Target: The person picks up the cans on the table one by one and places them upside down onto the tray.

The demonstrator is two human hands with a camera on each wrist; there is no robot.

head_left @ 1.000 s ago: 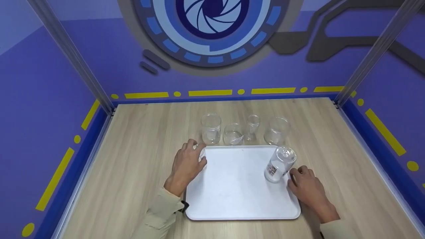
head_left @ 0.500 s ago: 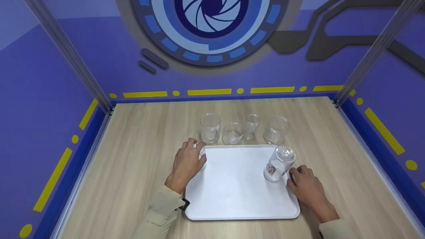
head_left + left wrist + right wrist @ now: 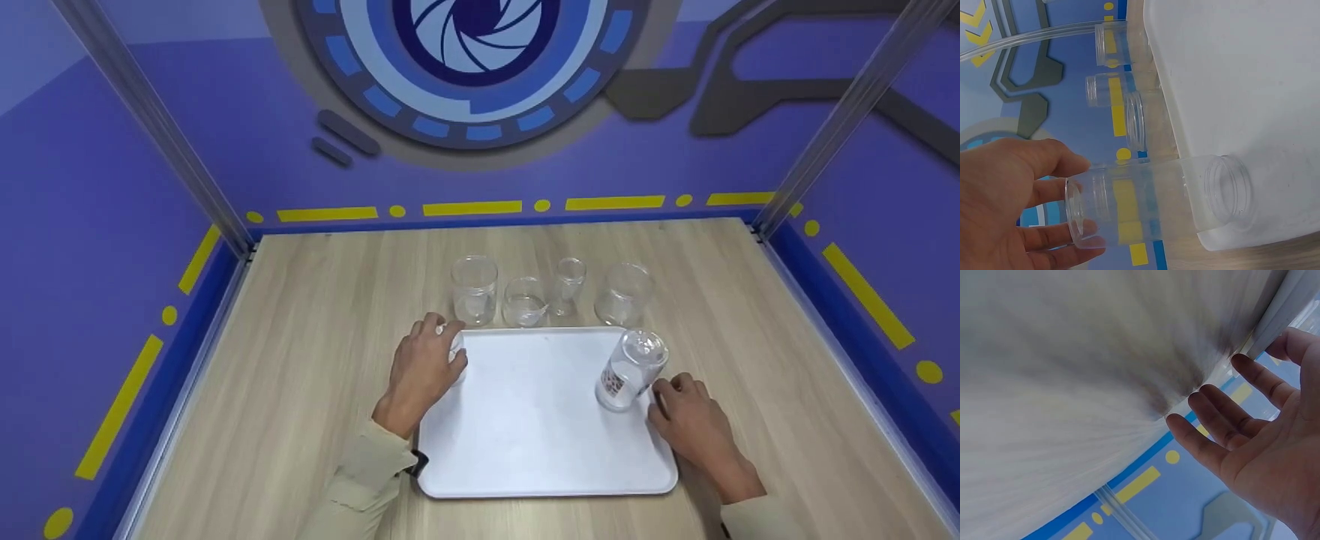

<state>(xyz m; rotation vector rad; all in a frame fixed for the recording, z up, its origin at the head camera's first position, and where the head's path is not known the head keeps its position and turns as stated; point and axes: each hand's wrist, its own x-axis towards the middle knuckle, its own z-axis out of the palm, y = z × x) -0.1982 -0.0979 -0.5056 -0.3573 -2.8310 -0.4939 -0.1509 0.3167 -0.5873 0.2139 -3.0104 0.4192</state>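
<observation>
My left hand (image 3: 424, 367) grips a clear glass jar (image 3: 1168, 197) by its base, thumb on one side and fingers on the other. That jar is upside down, its ringed mouth over the back left corner of the white tray (image 3: 532, 442). Beside the tray's right edge rests my right hand (image 3: 697, 427); its fingertips (image 3: 1174, 422) are down at the table and its thumb is near the tray's rim. Close to that hand, a clear jar with a printed patch (image 3: 630, 375) stands on the tray, holding nothing of mine.
Behind the tray stand a tall clear glass (image 3: 474, 291), a low glass cup (image 3: 525, 304), a narrow-waisted glass (image 3: 568, 289) and a wide glass (image 3: 625, 294). Blue panels (image 3: 480, 180) wall in the wooden table (image 3: 315, 300) at the back and sides.
The hands and glassware have kept their places; the head view has shifted very slightly.
</observation>
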